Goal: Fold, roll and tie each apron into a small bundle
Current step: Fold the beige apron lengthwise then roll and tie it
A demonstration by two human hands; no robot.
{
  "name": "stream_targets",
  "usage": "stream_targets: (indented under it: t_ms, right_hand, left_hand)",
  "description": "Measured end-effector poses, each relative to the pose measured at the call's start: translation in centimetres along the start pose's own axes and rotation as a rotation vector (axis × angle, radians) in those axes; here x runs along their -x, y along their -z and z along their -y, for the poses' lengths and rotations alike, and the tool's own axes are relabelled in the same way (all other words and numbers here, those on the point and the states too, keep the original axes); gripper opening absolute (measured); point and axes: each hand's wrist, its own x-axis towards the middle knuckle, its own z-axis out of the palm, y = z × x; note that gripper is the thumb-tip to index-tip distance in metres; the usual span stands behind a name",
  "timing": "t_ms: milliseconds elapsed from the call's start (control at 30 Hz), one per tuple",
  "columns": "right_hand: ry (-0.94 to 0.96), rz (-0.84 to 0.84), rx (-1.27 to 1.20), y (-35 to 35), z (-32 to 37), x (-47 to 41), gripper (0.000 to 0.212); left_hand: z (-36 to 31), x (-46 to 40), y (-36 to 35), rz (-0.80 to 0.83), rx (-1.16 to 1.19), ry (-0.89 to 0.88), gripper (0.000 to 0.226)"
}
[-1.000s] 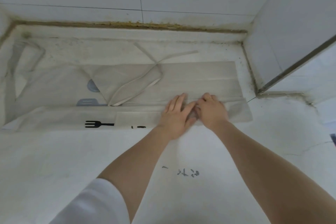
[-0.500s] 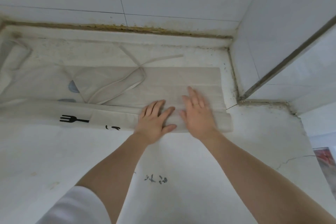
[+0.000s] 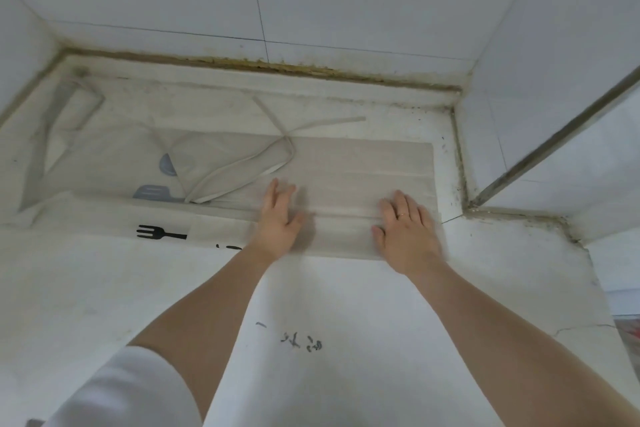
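Apron (image 3: pixel 346 163) lies flat on the white counter (image 3: pixel 346 305), folded lengthwise into a long band running left to right; its right end sits close to the corner where the right wall (image 3: pixel 554 80) steps in. Both your hands are flat on the near fold, fingers straight, no grip taken: left hand (image 3: pixel 278 222) mid-band, right hand (image 3: pixel 407 229) at the right end, well apart. Judgement: thin, soft, light cloth; it will crease readily but slide on the smooth counter, so keep palm pressure on while working. A tie strap (image 3: pixel 242 166) loops loose over the middle layer, with its tail trailing to the far side; it could snag or get rolled in. Best hold for rolling looks to be the right short edge, pinched at both corners. Room: tight at the far and right sides against the walls; open counter on the near side and along the band to the left, past the fork print (image 3: pixel 159 236).
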Motion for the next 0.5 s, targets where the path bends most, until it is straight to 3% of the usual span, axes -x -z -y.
stream_targets:
  t_ms: [100,167,333,500]
  right_hand:
    - [0.096,-0.028,-0.022,2.1,3.6,-1.9,0.045]
    - [0.196,-0.056,-0.019,3.1,5.9,-3.5,0.040]
    - [0.246,-0.001,-0.044,4.7,11.3,-7.5,0.043]
    - [0.165,0.066,-0.098,5.7,14.6,-10.5,0.050]
  left_hand:
    - [1.1,-0.9,3.1,-0.111,-0.146,-0.122,0.031]
    - [1.6,-2.0,5.2,-0.097,-0.268,-0.147,0.027]
    - [3.3,-4.8,10.3,0.191,-0.719,-0.040,0.044]
    - [4.5,-7.3,11.9,0.318,-0.846,-0.149,0.055]
